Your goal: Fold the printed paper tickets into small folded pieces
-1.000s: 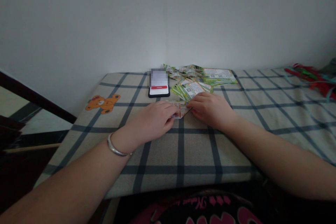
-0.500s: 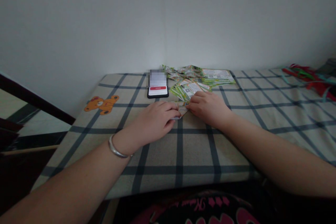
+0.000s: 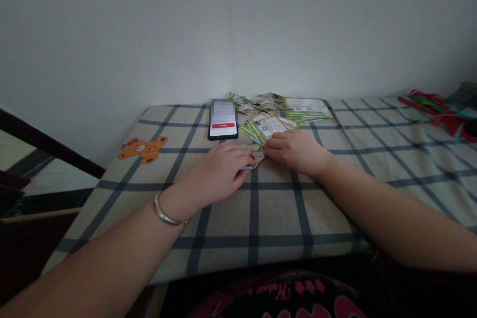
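A small piece of printed paper [image 3: 258, 156] lies on the checked tablecloth, partly hidden by my fingers. My left hand [image 3: 227, 168] is closed on its left side, fingers curled over it. My right hand [image 3: 290, 151] holds its right edge with the fingers bent together. Just beyond, several green and white printed leaflets [image 3: 267, 127] lie fanned out, and my right hand covers their near corner. Whether the paper between my hands is folded, I cannot tell.
A phone [image 3: 222, 129] with a lit screen lies behind my left hand. Crumpled green-printed paper [image 3: 266, 103] and flat leaflets [image 3: 309, 108] rest against the wall. Red and green straps [image 3: 439, 112] lie at the far right. A bear picture [image 3: 142, 150] marks the left of the tablecloth [image 3: 223, 223].
Both hands keep hold of the paper in nearly the same place. My right forearm has shifted slightly, and the whole view has moved a little.
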`<state>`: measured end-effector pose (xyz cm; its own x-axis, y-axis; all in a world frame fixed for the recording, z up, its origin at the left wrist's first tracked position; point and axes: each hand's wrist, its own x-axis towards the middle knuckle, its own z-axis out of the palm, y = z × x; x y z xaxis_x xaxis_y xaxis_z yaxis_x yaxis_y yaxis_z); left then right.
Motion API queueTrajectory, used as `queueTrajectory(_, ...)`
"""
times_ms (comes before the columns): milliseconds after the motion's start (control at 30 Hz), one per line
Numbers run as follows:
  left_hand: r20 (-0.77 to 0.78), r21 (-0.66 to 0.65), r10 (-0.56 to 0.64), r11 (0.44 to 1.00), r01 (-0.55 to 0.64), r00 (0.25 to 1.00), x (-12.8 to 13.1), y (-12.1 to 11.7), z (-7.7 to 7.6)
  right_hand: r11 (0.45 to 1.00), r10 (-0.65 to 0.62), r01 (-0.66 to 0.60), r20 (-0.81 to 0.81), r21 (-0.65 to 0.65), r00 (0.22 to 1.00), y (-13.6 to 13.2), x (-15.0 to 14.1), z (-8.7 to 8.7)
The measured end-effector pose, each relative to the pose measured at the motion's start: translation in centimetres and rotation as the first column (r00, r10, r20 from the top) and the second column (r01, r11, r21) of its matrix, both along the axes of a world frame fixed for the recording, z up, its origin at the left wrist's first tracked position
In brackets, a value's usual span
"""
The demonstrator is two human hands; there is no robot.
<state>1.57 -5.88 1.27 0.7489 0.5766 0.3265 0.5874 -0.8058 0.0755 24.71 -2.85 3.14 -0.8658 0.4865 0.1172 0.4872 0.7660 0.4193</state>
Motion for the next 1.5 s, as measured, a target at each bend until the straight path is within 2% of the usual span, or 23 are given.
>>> queueTrajectory(133, 0.006, 0.002, 0.018, 1.000, -0.018, 1.000, 0.1, -0.1, 0.0, 0.999, -0.016, 0.021, -0.094, 0.047, 0.995, -0.2, -0.2, -0.5)
queueTrajectory(267, -0.011, -0.028, 0.074, 0.997, -0.075, 0.997, 0.2, -0.1, 0.2, 0.999, -0.053, 0.053, -0.252, -0.009, 0.966, -0.8, -0.8, -1.0)
queueTrajectory(533, -0.027, -0.009, 0.129, 0.992, -0.129, 0.991, 0.2, 0.0, 0.4, 0.994, 0.032, -0.068, -0.382, -0.081, 0.923, -2.2, -1.6, -0.9)
queueTrajectory(733, -0.021, 0.020, 0.135, 0.991, -0.134, 0.991, 0.1, 0.1, 0.5, 0.984, -0.003, -0.084, -0.484, -0.159, 0.875, -2.1, -1.0, -0.7)
queueTrajectory(1033, 0.096, -0.027, 0.179, 0.984, -0.177, 0.979, -0.4, 0.1, 0.5, 0.959, -0.122, -0.016, -0.463, -0.283, 0.878, -0.8, 0.1, -1.2)
queueTrajectory(1200, 0.135, -0.016, 0.178, 0.984, -0.177, 0.975, -0.4, 0.3, 0.3, 0.934, -0.144, -0.048, -0.497, -0.353, 0.855, -0.4, 0.2, -1.3)
queueTrajectory(1500, 0.171, -0.037, 0.163, 0.987, -0.159, 0.972, -0.4, 0.1, 0.3, 0.932, -0.130, -0.076, -0.524, -0.353, 0.842, -0.4, 0.1, -1.5)
